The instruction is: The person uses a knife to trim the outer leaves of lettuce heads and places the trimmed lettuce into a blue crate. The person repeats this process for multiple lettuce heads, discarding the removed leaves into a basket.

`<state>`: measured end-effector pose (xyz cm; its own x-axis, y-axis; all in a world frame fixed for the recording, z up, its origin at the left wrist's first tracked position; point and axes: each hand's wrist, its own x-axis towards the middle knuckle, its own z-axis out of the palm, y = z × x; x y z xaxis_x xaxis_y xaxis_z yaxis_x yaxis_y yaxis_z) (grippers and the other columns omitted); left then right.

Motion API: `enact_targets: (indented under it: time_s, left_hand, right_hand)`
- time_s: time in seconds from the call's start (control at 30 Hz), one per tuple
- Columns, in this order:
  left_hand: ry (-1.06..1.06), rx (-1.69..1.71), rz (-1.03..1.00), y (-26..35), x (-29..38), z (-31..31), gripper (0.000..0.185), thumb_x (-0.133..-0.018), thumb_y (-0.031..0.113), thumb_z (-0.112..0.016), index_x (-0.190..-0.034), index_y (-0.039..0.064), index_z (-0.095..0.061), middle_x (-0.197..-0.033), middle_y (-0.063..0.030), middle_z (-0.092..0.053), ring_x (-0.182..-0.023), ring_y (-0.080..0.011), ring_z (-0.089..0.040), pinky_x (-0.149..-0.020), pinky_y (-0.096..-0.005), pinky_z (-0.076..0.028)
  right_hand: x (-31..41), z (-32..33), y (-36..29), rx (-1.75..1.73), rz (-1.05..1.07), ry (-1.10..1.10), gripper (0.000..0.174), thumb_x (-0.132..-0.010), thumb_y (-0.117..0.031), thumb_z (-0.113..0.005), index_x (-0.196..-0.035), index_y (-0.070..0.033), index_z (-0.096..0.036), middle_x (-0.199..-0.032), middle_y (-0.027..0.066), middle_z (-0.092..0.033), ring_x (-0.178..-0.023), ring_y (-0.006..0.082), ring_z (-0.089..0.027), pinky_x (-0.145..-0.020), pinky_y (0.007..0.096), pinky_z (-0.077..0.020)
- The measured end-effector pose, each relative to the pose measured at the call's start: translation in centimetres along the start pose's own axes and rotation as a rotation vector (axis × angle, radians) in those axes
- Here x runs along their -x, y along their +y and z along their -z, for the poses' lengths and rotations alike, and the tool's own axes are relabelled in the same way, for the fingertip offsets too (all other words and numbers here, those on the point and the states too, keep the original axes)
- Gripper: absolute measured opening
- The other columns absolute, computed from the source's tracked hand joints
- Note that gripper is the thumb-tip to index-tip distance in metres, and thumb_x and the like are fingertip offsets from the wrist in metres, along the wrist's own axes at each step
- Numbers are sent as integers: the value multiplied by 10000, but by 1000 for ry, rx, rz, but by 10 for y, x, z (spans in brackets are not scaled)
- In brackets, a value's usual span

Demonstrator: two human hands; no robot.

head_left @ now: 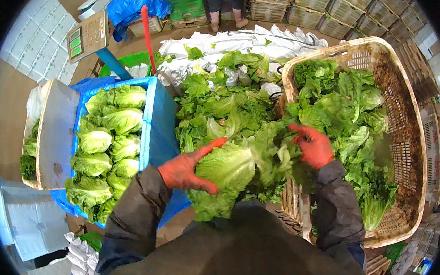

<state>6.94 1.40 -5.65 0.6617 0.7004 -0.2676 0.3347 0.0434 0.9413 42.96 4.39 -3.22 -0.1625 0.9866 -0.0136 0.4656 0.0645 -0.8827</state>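
A pale green lettuce head [227,165] lies before me on a heap of loose lettuce leaves [238,108]. My left hand [192,168], in an orange-red glove, is at the head's left side with thumb and fingers spread; whether it grips is unclear. My right hand [312,144], gloved alike, is above leaves between the heap and a dirty plastic basket [411,114]; its fingers are partly bent and what it holds cannot be told. Lettuce [346,105] fills much of the basket. At left, lettuce heads [95,141] stand in rows in a blue-lined box [148,120].
A digital scale [88,36] on a blue post stands behind the box, near a red upright strip [148,38]. White sacking [247,40] lies beyond the heap. Another person [225,0] stands at the back near stacked crates [311,9]. A foam box [55,140] is far left.
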Motion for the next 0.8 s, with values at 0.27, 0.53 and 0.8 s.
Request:
enact_targets:
  time_s: [0.27,0.53,0.8]
  left_hand:
    - [146,-316,-28,17,27,-7,1150,-685,402,-893,-1586,206,-205,-1506,-166,-443,-1356,-315,-465,-1110,-389,-393]
    - [-246,209,18,-4,54,0,1266,-751,506,-832,-1598,201,59,-1580,-172,-317,-1401,-278,-387,-1133,-410,-335]
    - [838,-416,-72,-75,163,124,599,-906,304,-670,-1440,117,-475,-1413,-162,-536,-1289,-391,-506,-1093,-478,-380]
  right_hand:
    - [16,-44,-46,-254,-503,-345,454,-895,-226,-735,-1294,-48,-610,-922,58,-678,-602,146,-613,-542,299,-520]
    - [9,-89,1,-214,-254,-973,692,-829,-239,-799,-1416,-26,-501,-1300,137,-625,-1111,228,-618,-925,376,-515]
    - [-5,-182,-16,-497,-736,-605,731,-886,-319,-759,-1469,-48,-411,-939,84,-642,-682,209,-631,-608,425,-535]
